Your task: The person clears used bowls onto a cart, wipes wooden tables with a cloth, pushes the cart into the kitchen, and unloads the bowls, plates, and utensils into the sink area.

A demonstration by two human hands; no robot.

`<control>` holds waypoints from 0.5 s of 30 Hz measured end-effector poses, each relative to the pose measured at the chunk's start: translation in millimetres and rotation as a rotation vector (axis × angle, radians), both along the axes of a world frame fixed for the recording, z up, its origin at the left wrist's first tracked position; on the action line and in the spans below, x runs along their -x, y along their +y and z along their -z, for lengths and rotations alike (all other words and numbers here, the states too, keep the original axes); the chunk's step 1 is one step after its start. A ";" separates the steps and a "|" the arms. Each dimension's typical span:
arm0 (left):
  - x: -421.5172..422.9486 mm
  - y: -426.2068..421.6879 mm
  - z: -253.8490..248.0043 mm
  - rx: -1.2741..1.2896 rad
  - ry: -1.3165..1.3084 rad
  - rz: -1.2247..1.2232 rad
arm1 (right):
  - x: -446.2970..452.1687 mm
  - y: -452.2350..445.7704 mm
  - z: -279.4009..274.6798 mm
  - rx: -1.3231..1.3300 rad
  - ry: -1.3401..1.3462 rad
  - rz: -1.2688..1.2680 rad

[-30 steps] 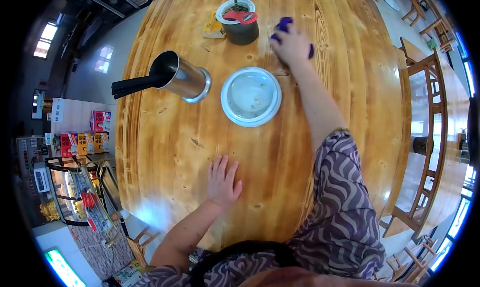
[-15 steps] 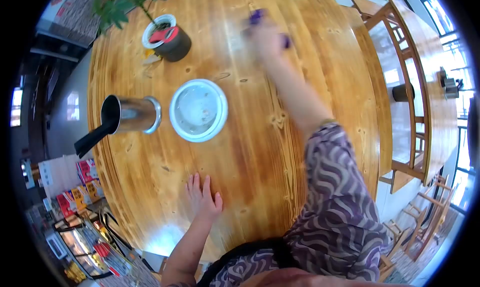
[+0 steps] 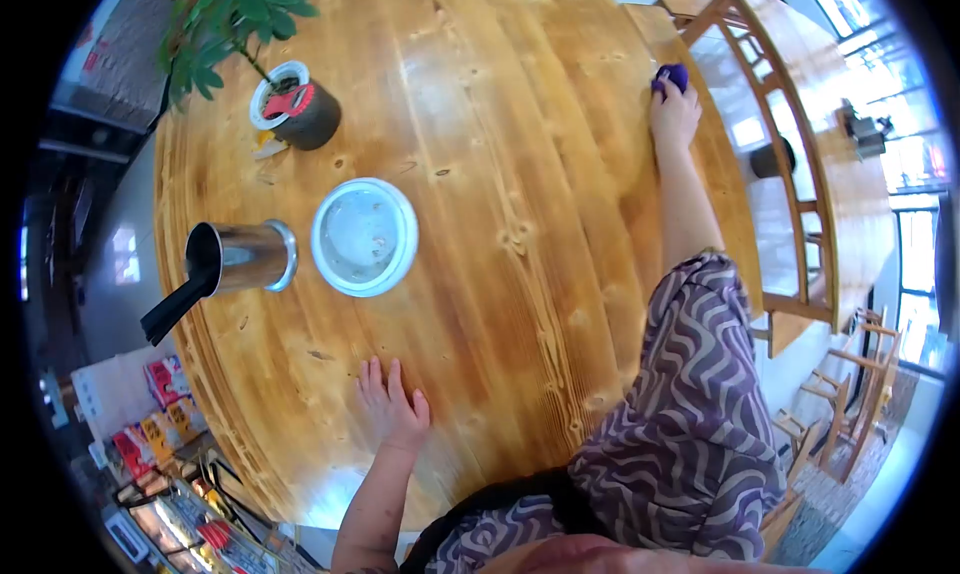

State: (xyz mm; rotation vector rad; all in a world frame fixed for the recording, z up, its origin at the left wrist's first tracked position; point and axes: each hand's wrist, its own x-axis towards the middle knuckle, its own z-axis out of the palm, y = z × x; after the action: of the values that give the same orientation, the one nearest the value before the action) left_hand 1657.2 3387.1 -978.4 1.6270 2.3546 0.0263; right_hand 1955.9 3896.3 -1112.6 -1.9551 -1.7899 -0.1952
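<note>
Gripping purple cloth [image 3: 672, 75] in the curled right hand [image 3: 676, 122], near the table [image 3: 480, 304] edge! Resting the left hand [image 3: 397, 414], fingers spread, empty.

Your left hand [image 3: 395, 414] and right hand [image 3: 677, 119], two in all, share the scene with one purple cloth [image 3: 672, 76], one wooden table [image 3: 480, 344] before you, one potted plant [image 3: 318, 121], one red item [image 3: 290, 102], one metal cylinder [image 3: 252, 258], one round white dish [image 3: 363, 236] and several black sticks [image 3: 176, 306], too bunched to count.
</note>
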 end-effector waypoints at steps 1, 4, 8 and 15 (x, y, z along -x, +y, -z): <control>-3.8 1.6 -8.7 -0.004 0.009 0.008 | -18.1 -12.9 -9.7 0.023 0.084 -0.021; -45.7 -4.0 -50.1 -0.031 0.018 0.020 | -40.8 -70.4 -47.6 -0.136 0.083 -0.261; -110.0 -42.5 -98.2 -0.135 0.035 0.034 | -28.5 -210.2 -147.2 0.162 0.154 -0.505; -222.9 -134.4 -155.2 -0.222 0.119 0.081 | -194.5 -399.0 -229.2 0.010 0.295 -0.766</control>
State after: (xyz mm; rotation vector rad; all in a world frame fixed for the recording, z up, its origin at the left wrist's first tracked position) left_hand 1880.1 3252.7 -823.2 1.8732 2.4459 0.1858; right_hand 2150.4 3497.3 -883.4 -1.1023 -2.1677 0.3379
